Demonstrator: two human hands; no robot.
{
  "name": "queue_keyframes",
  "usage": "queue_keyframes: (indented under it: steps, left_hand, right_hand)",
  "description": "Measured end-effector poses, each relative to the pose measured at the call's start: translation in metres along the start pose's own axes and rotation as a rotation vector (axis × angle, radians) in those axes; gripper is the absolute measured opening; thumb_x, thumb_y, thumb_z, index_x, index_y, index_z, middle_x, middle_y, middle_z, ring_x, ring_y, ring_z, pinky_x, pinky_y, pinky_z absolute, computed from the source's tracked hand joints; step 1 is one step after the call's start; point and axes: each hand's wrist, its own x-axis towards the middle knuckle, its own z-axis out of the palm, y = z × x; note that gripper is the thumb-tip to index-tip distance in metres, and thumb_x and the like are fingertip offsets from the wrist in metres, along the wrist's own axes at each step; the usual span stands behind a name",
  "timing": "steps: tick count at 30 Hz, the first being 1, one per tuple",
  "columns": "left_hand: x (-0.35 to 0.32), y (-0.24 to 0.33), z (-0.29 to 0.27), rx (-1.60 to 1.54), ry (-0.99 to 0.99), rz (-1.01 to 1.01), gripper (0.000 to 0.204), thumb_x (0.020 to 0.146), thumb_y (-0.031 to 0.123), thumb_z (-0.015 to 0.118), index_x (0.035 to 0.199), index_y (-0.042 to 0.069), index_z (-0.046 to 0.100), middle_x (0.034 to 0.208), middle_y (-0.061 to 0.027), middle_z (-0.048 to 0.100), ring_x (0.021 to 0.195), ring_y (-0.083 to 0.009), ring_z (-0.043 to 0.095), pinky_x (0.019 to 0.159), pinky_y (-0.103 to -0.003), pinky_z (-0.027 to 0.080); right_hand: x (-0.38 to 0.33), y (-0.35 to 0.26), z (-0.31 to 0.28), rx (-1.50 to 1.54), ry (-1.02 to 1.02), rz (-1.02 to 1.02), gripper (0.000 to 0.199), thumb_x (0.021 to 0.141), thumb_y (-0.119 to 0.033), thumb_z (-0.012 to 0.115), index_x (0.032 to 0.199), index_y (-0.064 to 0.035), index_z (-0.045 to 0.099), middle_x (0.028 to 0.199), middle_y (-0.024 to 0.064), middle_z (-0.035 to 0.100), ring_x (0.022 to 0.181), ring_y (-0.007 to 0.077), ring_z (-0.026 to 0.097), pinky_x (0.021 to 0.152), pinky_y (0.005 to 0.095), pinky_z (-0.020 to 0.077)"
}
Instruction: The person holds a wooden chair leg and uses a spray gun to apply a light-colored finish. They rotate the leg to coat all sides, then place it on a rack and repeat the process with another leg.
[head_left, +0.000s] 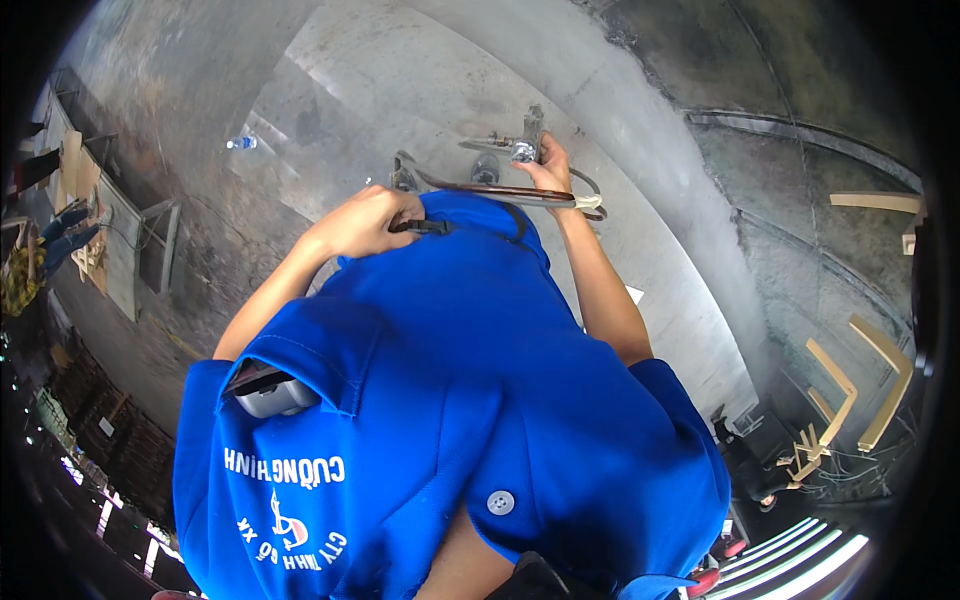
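Note:
In my right hand (pixel 549 169), raised out in front of me, is a grey metal spray gun (pixel 530 138), with my fingers closed around it. A brown hose (pixel 510 192) runs across by my right wrist and loops beside it. My left hand (pixel 377 219) is curled at my waist, against the hem of my blue shirt (pixel 470 290). By its fingertips a black belt-like piece (pixel 428 227) shows. Its fingers are closed, and what lies inside them is partly hidden. Both my shoes (pixel 485 168) stand on the floor below.
A small bottle with a blue label (pixel 242 143) lies on the grey floor (pixel 370 80). At the left stands a metal-framed table (pixel 125 240) with wooden pieces and a person nearby. Angled wooden parts (pixel 840 395) hang or stand at the right, near a dark stained wall (pixel 800 190).

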Motion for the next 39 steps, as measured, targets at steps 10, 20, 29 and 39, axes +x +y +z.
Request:
queue_keyframes:
  steps: [10, 20, 29, 39]
  left_hand:
    - [-0.043, 0.006, -0.005, -0.168, 0.220, -0.104, 0.032, 0.083, 0.001, 0.069, 0.115, 0.001, 0.067, 0.105, -0.0218, 0.071, 0.097, -0.0402, 0.070, 0.086, -0.045, 0.054]
    - [-0.160, -0.112, -0.002, -0.212, -0.008, -0.653, 0.019, 0.088, 0.012, 0.071, 0.101, -0.001, 0.069, 0.076, -0.0201, 0.068, 0.079, -0.0380, 0.071, 0.077, -0.044, 0.053]
    - [-0.162, -0.150, 0.014, -0.288, -0.047, -0.757, 0.020, 0.088, 0.011, 0.070, 0.105, -0.001, 0.069, 0.083, -0.0196, 0.069, 0.084, -0.0356, 0.070, 0.080, -0.043, 0.052]
    - [-0.142, -0.160, 0.011, -0.292, -0.098, -0.788, 0.023, 0.089, 0.011, 0.070, 0.109, 0.000, 0.069, 0.090, -0.0190, 0.069, 0.089, -0.0329, 0.070, 0.082, -0.041, 0.052]
  right_hand:
    - [-0.002, 0.007, 0.001, 0.004, 0.054, -0.028, 0.026, 0.082, 0.000, 0.081, 0.100, 0.0003, 0.062, 0.092, 0.0054, 0.069, 0.080, 0.0105, 0.064, 0.070, 0.0283, 0.0537]
    - [-0.011, 0.019, 0.004, -0.059, 0.215, -0.033, 0.036, 0.075, -0.007, 0.081, 0.104, 0.0048, 0.063, 0.093, 0.0096, 0.068, 0.088, 0.0145, 0.063, 0.079, 0.0316, 0.0528]
    - [-0.016, 0.026, 0.010, -0.046, 0.352, -0.023, 0.045, 0.074, -0.011, 0.083, 0.110, 0.0050, 0.061, 0.090, 0.0059, 0.064, 0.088, 0.0115, 0.057, 0.077, 0.0310, 0.0504]
    - [-0.020, 0.040, 0.016, -0.033, 0.412, 0.018, 0.044, 0.074, -0.011, 0.081, 0.110, 0.0053, 0.061, 0.085, 0.0053, 0.063, 0.082, 0.0102, 0.056, 0.072, 0.0303, 0.0500]
